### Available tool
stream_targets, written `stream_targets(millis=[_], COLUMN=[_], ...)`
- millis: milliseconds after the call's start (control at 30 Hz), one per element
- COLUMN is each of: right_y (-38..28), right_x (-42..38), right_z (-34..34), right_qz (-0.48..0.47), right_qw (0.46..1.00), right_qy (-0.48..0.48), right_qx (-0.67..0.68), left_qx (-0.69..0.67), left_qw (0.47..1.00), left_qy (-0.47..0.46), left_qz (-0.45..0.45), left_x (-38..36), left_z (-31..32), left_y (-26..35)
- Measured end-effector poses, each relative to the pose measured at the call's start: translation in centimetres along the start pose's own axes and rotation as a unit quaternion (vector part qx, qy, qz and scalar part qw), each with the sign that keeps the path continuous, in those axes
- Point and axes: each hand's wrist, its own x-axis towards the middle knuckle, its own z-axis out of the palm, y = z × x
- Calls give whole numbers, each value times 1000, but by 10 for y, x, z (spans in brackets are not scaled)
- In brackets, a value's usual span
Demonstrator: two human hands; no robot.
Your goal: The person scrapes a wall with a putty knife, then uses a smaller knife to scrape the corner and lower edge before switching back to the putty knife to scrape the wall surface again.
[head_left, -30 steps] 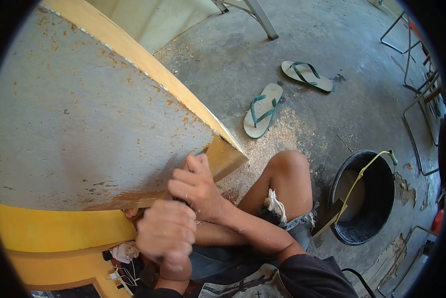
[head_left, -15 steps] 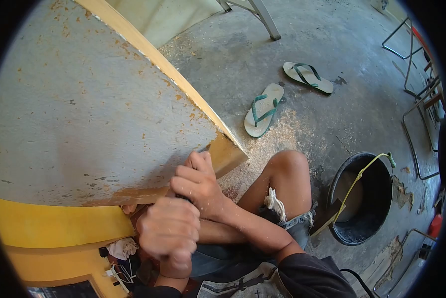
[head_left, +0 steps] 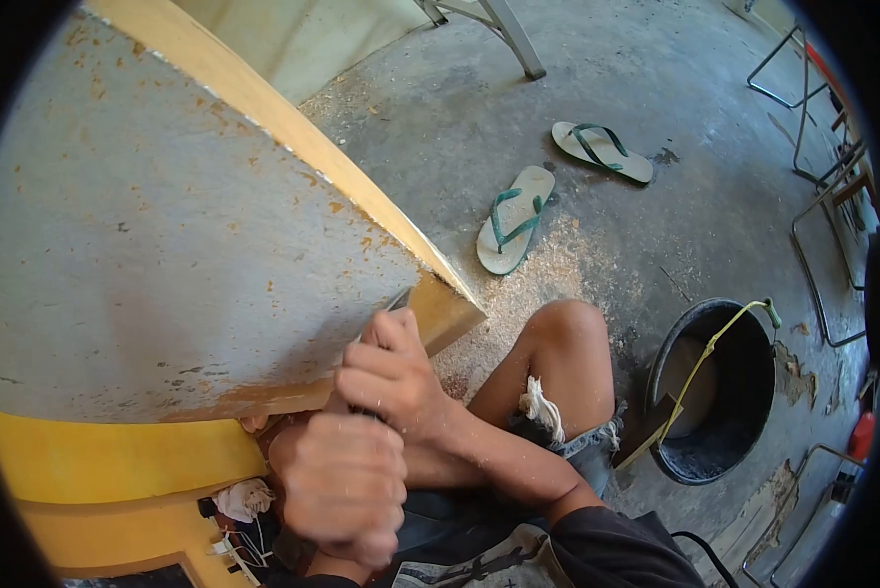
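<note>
My right hand (head_left: 386, 377) is closed round a narrow tool, whose metal blade (head_left: 399, 300) shows past the fingers against the worn grey face of a board (head_left: 215, 225), near its corner. Just below it, my left hand (head_left: 342, 480) is a fist, blurred by motion, wrapped round the rear part of the same tool. Most of the handle is hidden by my fingers. Orange-brown patches and bare wood show along the board's edges.
Shavings (head_left: 548, 265) lie on the concrete floor beside two sandals (head_left: 514, 220) (head_left: 602, 152). A black bucket (head_left: 714, 392) stands right of my bent knee (head_left: 567, 343). Metal legs (head_left: 513, 39) stand at the top, folding chairs (head_left: 812, 235) at the right. A yellow surface (head_left: 126, 461) is lower left.
My left hand has moved down and slightly right, further from my right hand. More of the blade shows. The board's upper edge has shifted a little left in view.
</note>
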Motion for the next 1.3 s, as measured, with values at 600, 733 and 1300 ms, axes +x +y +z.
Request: stream_targets(millis=[600, 733, 1300], right_y=[1, -5, 2], right_x=[1, 4, 0], right_z=[-2, -4, -3], right_qz=[-28, -37, -31], right_qw=[1000, 999, 999], right_qy=[8, 16, 10], right_qx=[8, 31, 23], left_qx=[-59, -59, -53], left_qw=[998, 998, 998], left_qy=[-33, -20, 3], left_qz=[18, 26, -16], left_x=[3, 4, 2], left_z=[5, 5, 7], left_y=[-9, 2, -3])
